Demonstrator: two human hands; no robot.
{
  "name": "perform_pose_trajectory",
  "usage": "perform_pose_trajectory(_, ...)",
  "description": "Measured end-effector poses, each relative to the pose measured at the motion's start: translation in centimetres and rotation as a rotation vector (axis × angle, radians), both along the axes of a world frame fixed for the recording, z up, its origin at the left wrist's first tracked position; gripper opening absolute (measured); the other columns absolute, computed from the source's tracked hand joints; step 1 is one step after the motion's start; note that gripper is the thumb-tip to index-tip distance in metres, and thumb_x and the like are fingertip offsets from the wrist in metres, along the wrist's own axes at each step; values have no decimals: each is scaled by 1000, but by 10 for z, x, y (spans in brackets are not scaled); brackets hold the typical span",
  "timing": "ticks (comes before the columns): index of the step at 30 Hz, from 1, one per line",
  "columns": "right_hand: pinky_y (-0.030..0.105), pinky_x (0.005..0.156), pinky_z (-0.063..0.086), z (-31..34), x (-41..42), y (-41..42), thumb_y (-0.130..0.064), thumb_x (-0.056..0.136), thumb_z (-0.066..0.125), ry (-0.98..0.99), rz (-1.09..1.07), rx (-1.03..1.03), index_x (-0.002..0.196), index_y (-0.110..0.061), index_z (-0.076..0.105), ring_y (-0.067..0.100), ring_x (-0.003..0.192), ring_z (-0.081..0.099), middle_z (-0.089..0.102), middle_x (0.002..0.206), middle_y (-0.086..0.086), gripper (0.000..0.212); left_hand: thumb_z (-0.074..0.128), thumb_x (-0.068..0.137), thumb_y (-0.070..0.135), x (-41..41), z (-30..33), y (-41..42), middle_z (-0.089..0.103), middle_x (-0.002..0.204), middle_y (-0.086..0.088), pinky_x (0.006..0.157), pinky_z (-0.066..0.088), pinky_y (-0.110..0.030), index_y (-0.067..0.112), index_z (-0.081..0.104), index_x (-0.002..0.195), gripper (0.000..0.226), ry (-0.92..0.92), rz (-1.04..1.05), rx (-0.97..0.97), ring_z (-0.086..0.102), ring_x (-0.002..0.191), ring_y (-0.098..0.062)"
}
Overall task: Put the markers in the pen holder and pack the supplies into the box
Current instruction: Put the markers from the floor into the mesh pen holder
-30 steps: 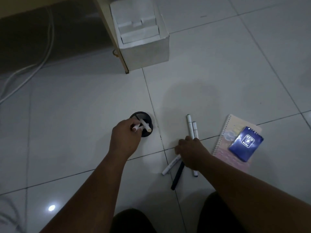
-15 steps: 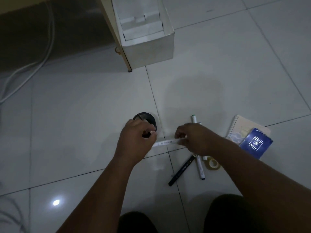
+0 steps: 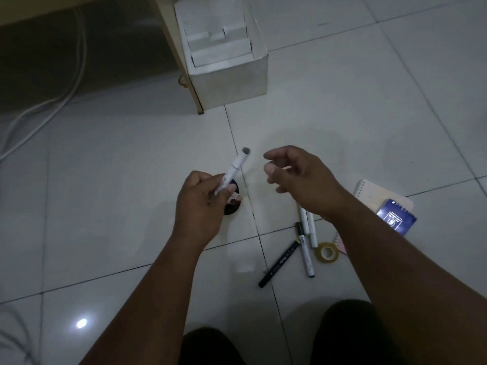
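Marker sitting pinched in the left hand, fingers clenched round its lower half, long axis tilting up and toward the far right, capped end highest. Hovering right above the black pen holder, which is mostly hidden under that hand, only a dark sliver of rim peeking out. So basically just needing to tip upright and drop straight down, lower end already pointing roughly at the opening. Hard to tell what's inside the holder already.

Right hand floating just beside to the right, fingers loosely curled, released and gripping nothing. Sitting nearer to the leftover pile: two white markers and a black marker lying on the floor near right, all running roughly near-to-far, with a roll of clear tape just beside them. Spiral notebook farther right with a blue booklet lying on top of it.

White cardboard box standing well apart at the far side, top open, smaller white boxes already tucked inside, pressing against a pale furniture leg.

Glossy white tile floor all around, pretty dim lighting, a lamp glare near left and white cables trailing at far left.
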State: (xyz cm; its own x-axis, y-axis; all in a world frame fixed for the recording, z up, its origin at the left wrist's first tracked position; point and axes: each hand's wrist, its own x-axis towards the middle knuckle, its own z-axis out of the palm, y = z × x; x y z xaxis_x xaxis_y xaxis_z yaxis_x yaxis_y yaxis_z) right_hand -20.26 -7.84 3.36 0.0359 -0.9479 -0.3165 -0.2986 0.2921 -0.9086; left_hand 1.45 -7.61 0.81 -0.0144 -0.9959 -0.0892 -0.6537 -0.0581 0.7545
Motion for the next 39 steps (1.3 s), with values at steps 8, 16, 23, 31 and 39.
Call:
perform_pose_trajectory(8, 35, 95, 45, -86, -14, 65, -28, 78, 80, 738, 627, 166, 126, -30, 63, 20, 115, 54, 59, 127, -1, 51, 67, 92, 23, 17, -32, -4, 71, 92, 1, 80, 57, -41, 19, 67, 102, 11, -157, 131, 48, 68, 87, -17)
perform_pose_trajectory(16, 42, 98, 37, -121, -7, 98, -22, 91, 60, 1074, 952, -49, 119, -24, 57, 29, 120, 45, 55, 125, 5, 28, 69, 85, 15, 17, -34, -3, 69, 95, 1, 76, 53, -32, 18, 70, 99, 15, -192, 64, 101, 62, 86, -16)
perform_pose_trajectory(23, 26, 77, 41, -96, -11, 59, -35, 84, 75, 671, 729, 48, 104, -30, 69, 17, 96, 61, 64, 103, -4, 22, 73, 82, 31, 27, -30, -3, 64, 105, 14, 82, 54, -31, 29, 65, 108, 27, -93, 41, 105, 57, 93, -2)
perform_pose_trajectory(31, 20, 69, 47, 15, -4, -8, -37, 85, 75, 563, 483, -175, 97, -27, 77, 7, 78, 62, 69, 86, -7, 16, 79, 76, 26, 23, -11, 1, 62, 105, 18, 85, 45, -19, 26, 71, 110, 35, -142, -212, -161, 56, 101, -10)
perform_pose_trajectory(39, 13, 68, 47, 26, 23, -25, -55, 85, 69, 440, 316, -206, 100, -30, 74, 0, 81, 64, 70, 90, -15, 29, 73, 88, 16, 1, -1, -8, 67, 97, 7, 73, 38, -1, 23, 75, 106, 20, -44, -213, -99, 57, 84, -1)
